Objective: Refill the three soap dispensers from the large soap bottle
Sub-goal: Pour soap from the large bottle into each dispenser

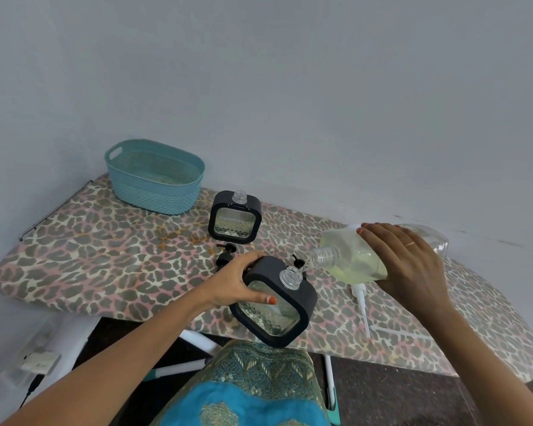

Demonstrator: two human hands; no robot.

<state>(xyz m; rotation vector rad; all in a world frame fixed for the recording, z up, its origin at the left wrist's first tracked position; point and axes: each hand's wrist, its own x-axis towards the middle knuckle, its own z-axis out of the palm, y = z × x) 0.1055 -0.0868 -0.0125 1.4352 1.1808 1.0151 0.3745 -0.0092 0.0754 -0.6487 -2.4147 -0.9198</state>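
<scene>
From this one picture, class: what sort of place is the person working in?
Probably a home laundry or utility corner: a leopard-print ironing board serves as the worktop, a teal plastic basket stands on it, and a bare painted wall runs behind.

Left hand (240,278) grips square black-framed dispenser (273,318), tilted, neck open. Right hand (410,262) holds large soap bottle (351,256) tipped sideways, mouth just above that neck. Second dispenser (235,217) upright, uncapped, on leopard-print ironing board (90,250) near teal basket (154,195). White pump (361,302) lies under the bottle.

Soft, even daylight with faint shadows; wide-angle bending curves the edges, and the lower corners blur slightly.
</scene>
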